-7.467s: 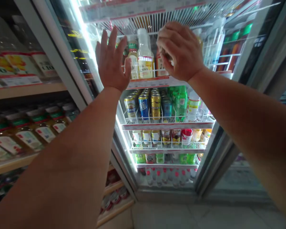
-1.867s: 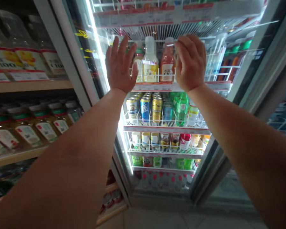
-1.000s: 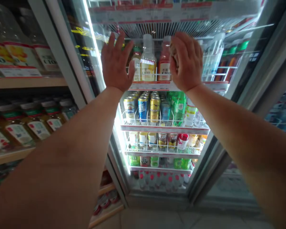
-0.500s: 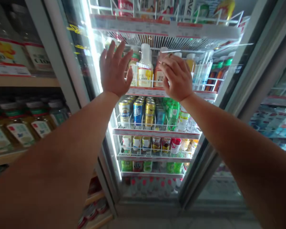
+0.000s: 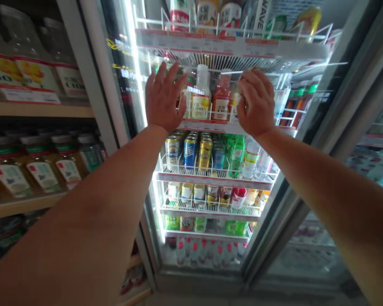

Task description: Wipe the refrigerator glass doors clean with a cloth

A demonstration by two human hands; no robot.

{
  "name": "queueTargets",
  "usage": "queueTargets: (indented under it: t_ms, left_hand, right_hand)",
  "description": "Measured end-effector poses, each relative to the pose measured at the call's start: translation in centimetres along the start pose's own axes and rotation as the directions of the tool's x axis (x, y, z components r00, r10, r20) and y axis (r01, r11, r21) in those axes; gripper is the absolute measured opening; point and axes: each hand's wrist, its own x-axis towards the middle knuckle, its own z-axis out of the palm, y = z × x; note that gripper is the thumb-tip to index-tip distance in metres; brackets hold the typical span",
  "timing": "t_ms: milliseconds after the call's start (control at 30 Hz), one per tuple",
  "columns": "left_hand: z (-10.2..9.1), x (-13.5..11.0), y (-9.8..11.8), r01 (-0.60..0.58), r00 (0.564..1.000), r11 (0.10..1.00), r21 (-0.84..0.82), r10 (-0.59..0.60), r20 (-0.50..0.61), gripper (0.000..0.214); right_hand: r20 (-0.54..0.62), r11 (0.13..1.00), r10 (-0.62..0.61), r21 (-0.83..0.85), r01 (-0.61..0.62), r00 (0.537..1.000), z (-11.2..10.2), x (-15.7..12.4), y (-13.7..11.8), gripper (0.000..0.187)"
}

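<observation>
A: What is the left hand (image 5: 166, 100) doing?

B: It is rising in front of the lit drinks fridge (image 5: 199, 281), its fingers spreading wide and holding nothing that I am seeing.

A: And the right hand (image 5: 257, 102)?

B: Its fingers are curling toward the thumb, leaving a narrow gap. I cannot tell whether they are gripping or touching anything.

A: Where are the nearest bottles standing?

B: A pale bottle (image 5: 201, 102) and, just to its right, a pink bottle (image 5: 221, 102) are standing upright on a shelf (image 5: 206, 126), showing between the two hands.

A: What is sitting below?

B: A blue can (image 5: 190, 154) is standing left of a gold can (image 5: 205, 154), and green bottles (image 5: 237, 154) are standing farther right.
</observation>
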Motion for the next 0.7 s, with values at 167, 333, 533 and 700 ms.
queueTargets:
  t_ms: [167, 333, 533, 700]
  left_hand:
    - [0.1, -0.1, -0.2, -0.048, 0.998, 0.994, 0.100, 0.053, -0.040, 0.067]
    - [-0.1, -0.1, 0.0, -0.062, 0.997, 0.989, 0.132, 0.067, -0.036, 0.064]
    - [-0.6, -0.4, 0.7, -0.009, 1.000, 0.998, 0.058, 0.008, 0.021, 0.069]
    - [-0.3, -0.6, 0.0, -0.071, 0.996, 0.992, 0.105, 0.077, -0.048, 0.068]
  right_hand:
    - [0.132, 0.995, -0.096, 0.048, 0.090, 0.987, 0.9, -1.0, -1.8, 0.049]
    - [0.211, 0.993, -0.112, 0.066, 0.100, 0.971, 0.2, -0.9, -1.9, 0.054]
    - [0.274, 0.967, -0.251, 0.107, 0.230, 0.928, 0.5, -1.0, -1.9, 0.055]
    - [-0.068, 0.991, 0.131, -0.023, -0.133, 0.989, 0.8, -1.0, -1.7, 0.054]
